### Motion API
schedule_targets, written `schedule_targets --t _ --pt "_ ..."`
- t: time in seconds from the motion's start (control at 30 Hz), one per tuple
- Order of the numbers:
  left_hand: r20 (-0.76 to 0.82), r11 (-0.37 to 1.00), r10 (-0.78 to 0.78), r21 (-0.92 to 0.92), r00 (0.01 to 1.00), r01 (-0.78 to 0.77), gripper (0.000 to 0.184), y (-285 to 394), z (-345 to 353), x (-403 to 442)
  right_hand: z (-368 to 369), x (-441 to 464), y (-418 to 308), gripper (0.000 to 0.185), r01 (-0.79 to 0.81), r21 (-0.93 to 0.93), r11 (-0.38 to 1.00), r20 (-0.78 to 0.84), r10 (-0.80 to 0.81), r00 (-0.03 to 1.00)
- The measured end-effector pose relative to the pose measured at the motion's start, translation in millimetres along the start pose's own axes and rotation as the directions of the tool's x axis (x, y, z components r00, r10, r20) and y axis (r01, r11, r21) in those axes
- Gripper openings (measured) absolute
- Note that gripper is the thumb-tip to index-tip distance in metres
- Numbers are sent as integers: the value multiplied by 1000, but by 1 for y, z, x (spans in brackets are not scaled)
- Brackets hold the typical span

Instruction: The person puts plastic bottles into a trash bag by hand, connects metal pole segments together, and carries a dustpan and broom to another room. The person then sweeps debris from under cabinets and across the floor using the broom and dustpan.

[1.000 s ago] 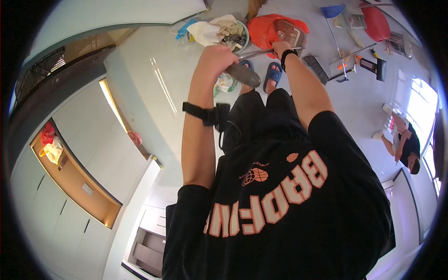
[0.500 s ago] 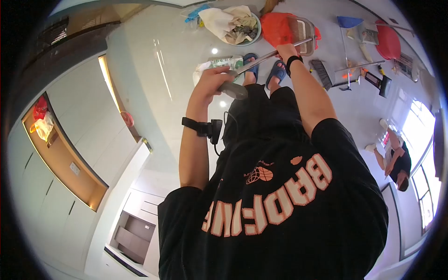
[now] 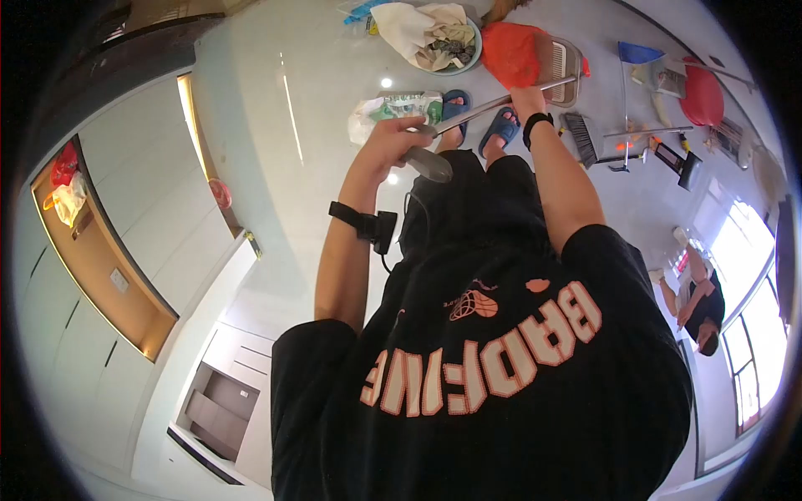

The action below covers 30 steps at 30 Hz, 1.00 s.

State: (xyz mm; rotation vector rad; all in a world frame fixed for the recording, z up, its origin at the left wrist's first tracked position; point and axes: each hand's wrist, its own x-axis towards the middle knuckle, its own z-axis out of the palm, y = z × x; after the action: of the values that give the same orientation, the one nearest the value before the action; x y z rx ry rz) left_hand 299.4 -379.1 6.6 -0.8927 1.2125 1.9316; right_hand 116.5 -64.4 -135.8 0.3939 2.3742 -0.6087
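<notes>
A grey dustpan [image 3: 565, 73] with a long metal pole [image 3: 478, 112] is held slantwise in front of my legs. My left hand [image 3: 394, 140] is closed round the pole's upper end, beside its thick grey grip [image 3: 428, 164]. Low on the pole, my right hand [image 3: 529, 102] is closed near the pan, with its fingertips partly hidden. A red plastic bag [image 3: 511, 55] lies against the pan and touches the area above my right hand. Left of the bag, a light blue basin [image 3: 474, 52] holds cloths and dark crumpled items.
A white-and-green bag [image 3: 408, 107] lies by my sandals [image 3: 499, 131]. A broom [image 3: 581, 138], a blue dustpan [image 3: 640, 53], a red round object [image 3: 702, 93] and loose tools lie to the right. Another person [image 3: 700, 301] sits by the window. Cabinets [image 3: 100, 334] line the left.
The view has shifted. Over the last second, the dustpan has come out from behind the red bag and shows more fully at its right. Both hands stay on the pole.
</notes>
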Motion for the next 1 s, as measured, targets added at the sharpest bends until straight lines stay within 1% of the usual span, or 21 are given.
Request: schedule_targets --t 0.03,0.1,0.2,0.27,0.3,0.33,0.43,0.47,0.53,0.57,0.6,0.63,0.67,0.7,0.73,0.83,0.87,0.97,1.0 --pt "-4 1000 -12 -13 1000 12 57 -3 1 -1 8 29 34 28 159 -128 979 -8 -161 987" --pt "-13 999 -35 -39 999 35 57 -9 3 -5 -3 -10 -8 27 -53 5 999 -79 53 995" --pt "13 995 -60 -82 998 61 56 -23 -5 2 -8 -18 -16 26 -151 -3 988 -21 151 988" --pt "39 993 -77 -90 996 80 53 -37 -13 -4 13 -6 12 26 -193 -2 981 -7 193 981" --pt "52 992 -85 -94 995 89 52 -39 -14 -8 16 -13 11 27 -214 -2 977 0 214 977" --pt "41 993 -47 -103 998 51 52 -38 -11 -5 6 -13 8 28 -210 56 976 -24 211 977" --pt "47 993 -55 -103 997 60 57 -34 -15 -11 10 -25 -5 28 -164 83 983 -72 170 983" --pt "32 995 -54 -85 998 57 57 -32 -18 -12 10 -29 -10 27 -112 63 992 -41 115 993" --pt "3 997 -51 -51 999 51 57 -22 -22 -14 11 -27 -12 26 -126 89 988 -57 132 990" --pt "13 997 -54 -55 998 55 56 -26 -22 -12 12 -26 -12 26 -133 103 986 -65 140 988" --pt "22 997 -55 -59 998 56 56 -27 -21 -10 14 -34 -13 27 -133 97 986 8 133 991" --pt "31 996 -55 -63 998 57 56 -27 -20 -8 13 -30 -11 27 -133 103 986 -10 135 991" --pt "58 997 -8 -76 998 12 56 -22 -18 0 10 -23 -10 27 -134 109 985 -28 138 990" --pt "48 998 -4 -69 999 7 56 -19 -15 1 8 -22 -12 27 -134 115 984 -47 140 989" --pt "38 998 1 -61 999 2 57 -17 -13 1 11 -23 -14 28 -206 191 960 -9 211 977" --pt "48 998 11 -70 999 -7 53 -18 -12 3 8 -13 -21 27 -156 104 982 -2 157 988" --pt "57 997 14 -78 998 -9 51 -19 -14 4 5 -3 -18 25 -142 10 990 -22 143 990" --pt "75 992 -56 -107 996 64 50 -32 -22 12 4 -20 -24 24 -168 108 980 -2 170 986" --pt "81 994 -18 -103 997 26 51 -23 -21 16 -13 -19 -33 23 -185 107 977 -30 189 981"
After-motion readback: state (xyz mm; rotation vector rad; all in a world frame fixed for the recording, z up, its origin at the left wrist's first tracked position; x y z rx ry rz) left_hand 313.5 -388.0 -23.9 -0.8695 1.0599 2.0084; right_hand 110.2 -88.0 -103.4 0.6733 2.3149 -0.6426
